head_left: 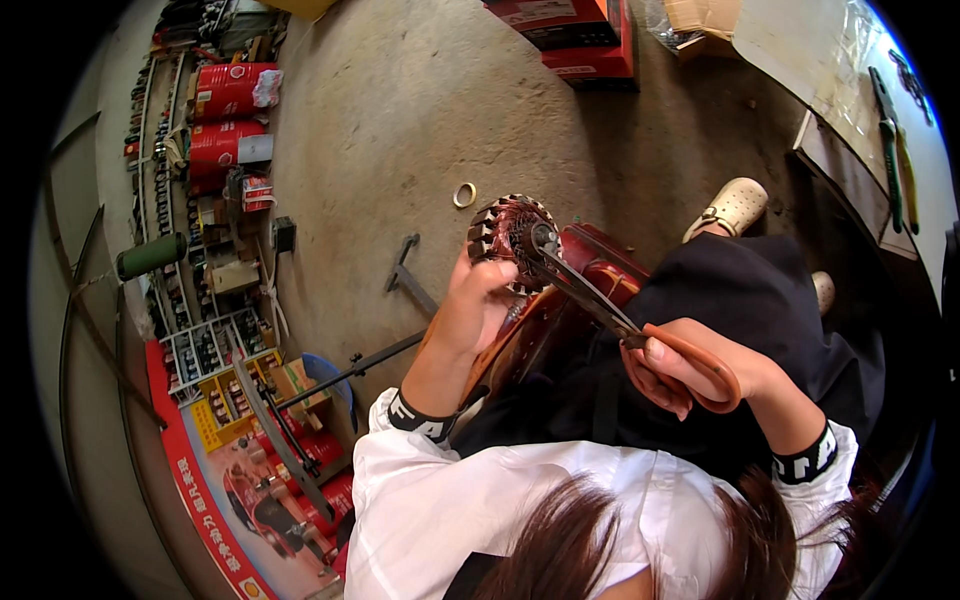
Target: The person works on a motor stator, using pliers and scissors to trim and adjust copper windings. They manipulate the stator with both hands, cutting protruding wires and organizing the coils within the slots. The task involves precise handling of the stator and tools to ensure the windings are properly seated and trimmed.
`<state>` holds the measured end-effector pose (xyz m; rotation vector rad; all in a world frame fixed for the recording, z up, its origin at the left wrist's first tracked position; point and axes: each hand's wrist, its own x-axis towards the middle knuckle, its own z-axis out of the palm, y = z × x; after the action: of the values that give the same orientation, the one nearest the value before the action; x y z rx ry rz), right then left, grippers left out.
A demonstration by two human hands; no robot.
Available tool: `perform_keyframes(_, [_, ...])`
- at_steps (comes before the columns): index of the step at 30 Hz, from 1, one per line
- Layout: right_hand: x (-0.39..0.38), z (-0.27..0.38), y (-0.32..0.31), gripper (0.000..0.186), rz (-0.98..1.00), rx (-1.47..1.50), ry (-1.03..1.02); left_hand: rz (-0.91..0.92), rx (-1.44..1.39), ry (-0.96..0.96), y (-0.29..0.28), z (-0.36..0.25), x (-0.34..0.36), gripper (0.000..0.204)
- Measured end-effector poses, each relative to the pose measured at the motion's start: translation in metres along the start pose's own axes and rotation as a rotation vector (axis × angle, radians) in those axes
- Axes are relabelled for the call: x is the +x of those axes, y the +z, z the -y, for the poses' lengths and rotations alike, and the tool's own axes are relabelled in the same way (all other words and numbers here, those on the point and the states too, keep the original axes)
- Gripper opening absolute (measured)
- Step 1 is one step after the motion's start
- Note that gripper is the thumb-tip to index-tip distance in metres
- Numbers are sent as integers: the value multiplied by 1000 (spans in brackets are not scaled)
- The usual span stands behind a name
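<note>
My left hand grips a round, toothed motor part with dark red windings and holds it upright above my lap. My right hand is closed round the orange handle of long metal scissors. The far end of the scissors reaches the middle of the round part, at a grey piece there; whether the tips are apart is too small to tell. Beneath both hands lies a reddish-brown object with curved edges, partly hidden, beside my dark-clad legs.
A metal stand is at my left, with shelves of small items and red drums beyond. A tape ring lies on the floor. Red boxes stand ahead. A light worktable with cutters is at my right.
</note>
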<state>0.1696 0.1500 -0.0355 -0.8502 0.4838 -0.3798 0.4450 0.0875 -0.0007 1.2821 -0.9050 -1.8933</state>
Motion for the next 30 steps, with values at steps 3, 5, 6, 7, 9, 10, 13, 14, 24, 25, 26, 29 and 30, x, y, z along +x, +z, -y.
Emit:
perform_keyframes(3, [2,1,0,71,28,-9,23,-69,-103,-8,-2,5,-1,52])
perform_keyframes(5, [2,0,0,72,49,0,31,-107,-115,5,-4,7,-1,53])
perform_keyframes(6, [3,-1,1,73,57,12,25,-110,-97,16,-5,8,-1,55])
perform_keyframes(7, [3,-2,1,73,62,25,21,-112,-80,23,-6,8,-1,56])
perform_keyframes(9, [3,-2,-2,74,78,27,56,-52,4,61,1,2,-1,50])
perform_keyframes(10, [2,-2,-3,74,83,29,74,-21,45,78,4,0,0,48])
perform_keyframes(13, [2,-5,-3,75,79,28,46,7,23,26,2,-1,3,47])
perform_keyframes(14, [2,-5,-4,75,75,15,60,15,74,23,2,-1,3,51])
perform_keyframes(24, [2,-7,6,69,-49,-72,50,-14,115,-9,2,0,5,47])
perform_keyframes(25, [3,-9,8,69,-62,-64,40,-24,109,-11,3,0,5,47])
perform_keyframes(26, [4,-12,11,69,-74,-56,31,-42,107,-10,5,0,6,47])
perform_keyframes(29, [8,-20,17,63,-131,-63,18,-83,110,2,6,1,5,50])
perform_keyframes(30, [10,-22,19,62,-146,-74,16,-87,118,13,2,3,5,53])
